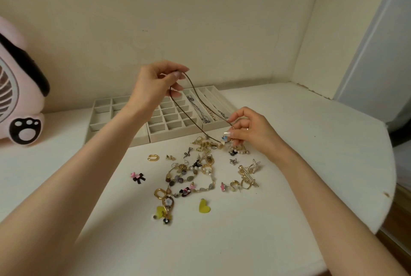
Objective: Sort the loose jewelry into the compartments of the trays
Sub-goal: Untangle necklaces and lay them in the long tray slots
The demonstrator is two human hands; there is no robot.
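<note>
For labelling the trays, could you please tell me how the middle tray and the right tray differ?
The middle tray has small square cells; the right tray has long narrow channels. The middle tray's visible cells look empty, while the right tray already holds chains. Both are beige and sit side by side.

I face a plain cream wall (200,19) meeting a side wall (311,48) in a corner to my right. My white tabletop (311,146) rounds off at its right edge (one small brown mark there), wooden floor (397,220) beyond. A pink fan (15,97) stands far left.
</note>
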